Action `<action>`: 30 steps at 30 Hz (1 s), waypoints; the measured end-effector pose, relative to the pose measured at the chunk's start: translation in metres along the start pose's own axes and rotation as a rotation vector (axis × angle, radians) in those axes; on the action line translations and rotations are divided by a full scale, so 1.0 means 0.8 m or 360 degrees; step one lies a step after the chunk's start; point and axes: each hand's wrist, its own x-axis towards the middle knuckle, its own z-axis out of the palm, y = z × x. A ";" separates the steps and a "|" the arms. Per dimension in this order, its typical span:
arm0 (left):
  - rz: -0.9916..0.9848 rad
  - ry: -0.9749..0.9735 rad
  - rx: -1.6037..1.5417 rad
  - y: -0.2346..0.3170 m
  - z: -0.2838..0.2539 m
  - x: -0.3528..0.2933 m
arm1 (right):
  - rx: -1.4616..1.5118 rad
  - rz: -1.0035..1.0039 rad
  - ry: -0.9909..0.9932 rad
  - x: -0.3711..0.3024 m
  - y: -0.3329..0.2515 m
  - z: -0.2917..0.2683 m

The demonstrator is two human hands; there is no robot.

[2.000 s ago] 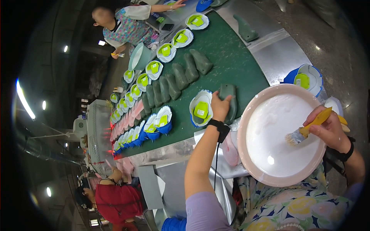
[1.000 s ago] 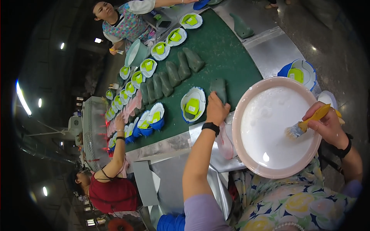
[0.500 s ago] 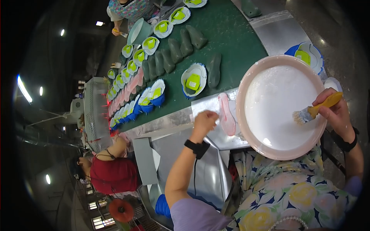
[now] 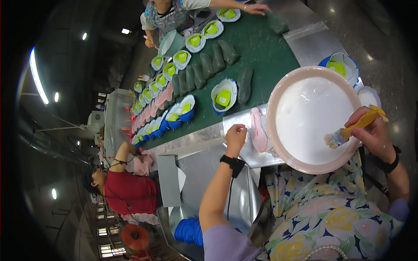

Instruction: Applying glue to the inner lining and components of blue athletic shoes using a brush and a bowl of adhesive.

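Note:
My right hand (image 4: 374, 135) grips the yellow handle of a paintbrush (image 4: 337, 138), its bristles over the white liquid (image 4: 313, 117) in a round pale-pink basin (image 4: 273, 143). My left hand (image 4: 235, 140) is closed, fingers curled together; what they hold, if anything, is hidden. Just right of it, a pink, foot-shaped insole (image 4: 259, 137) lies on a metal sheet (image 4: 235, 122) beside the basin. Ahead, on the green table surface (image 4: 261, 56), stand a blue-and-white shoe upper (image 4: 224, 95) with a lime-green insert and a dark green shoe last (image 4: 245, 85).
Rows of uppers, dark lasts (image 4: 207, 65) and pink pieces (image 4: 156, 104) run along the green surface. A co-worker's hand (image 4: 257, 8) reaches toward a dark last (image 4: 277, 24) at the far side. Another person in red (image 4: 130, 189) works at left. Another upper (image 4: 339, 68) stands behind the basin.
My left hand has shifted slightly right and stays closed. The brush has dipped a little lower over the basin. Across the table, the co-worker's arm has come into view, reaching toward the far dark last.

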 end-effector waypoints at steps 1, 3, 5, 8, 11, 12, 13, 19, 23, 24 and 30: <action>0.0222 0.0031 0.0121 0.008 0.001 0.022 | -0.0005 0.0000 0.0014 -0.002 0.000 -0.002; 0.0353 0.0184 0.0163 0.031 0.010 0.060 | -0.0015 -0.0029 0.0034 -0.006 0.000 -0.006; 0.0311 0.0132 0.0178 0.051 0.018 0.085 | 0.0006 -0.0001 0.0086 -0.011 0.000 -0.010; 0.0476 0.0378 0.0672 0.073 0.033 0.112 | -0.0007 0.0030 0.0133 -0.013 0.003 -0.016; 0.0292 0.0491 0.0743 0.076 0.045 0.133 | -0.0051 0.0056 0.0159 -0.009 0.008 -0.023; 0.0303 0.0562 0.0759 0.073 0.048 0.139 | -0.0083 0.0050 0.0163 -0.007 0.010 -0.025; 0.0317 0.0589 0.0750 0.070 0.048 0.146 | -0.0068 0.0080 0.0167 -0.004 0.011 -0.027; 0.0651 0.0479 0.0863 0.066 0.037 0.166 | -0.0109 0.0104 0.0185 0.010 0.023 -0.029; 0.0593 0.0278 0.0706 0.092 0.042 0.157 | -0.0107 0.0124 0.0164 0.017 0.035 -0.025; 0.0562 0.0160 0.0565 0.100 0.044 0.155 | -0.0112 0.0106 0.0158 0.018 0.037 -0.024; 0.0412 0.0445 0.0580 0.133 0.056 0.187 | -0.0153 0.0126 0.0163 0.026 0.039 -0.022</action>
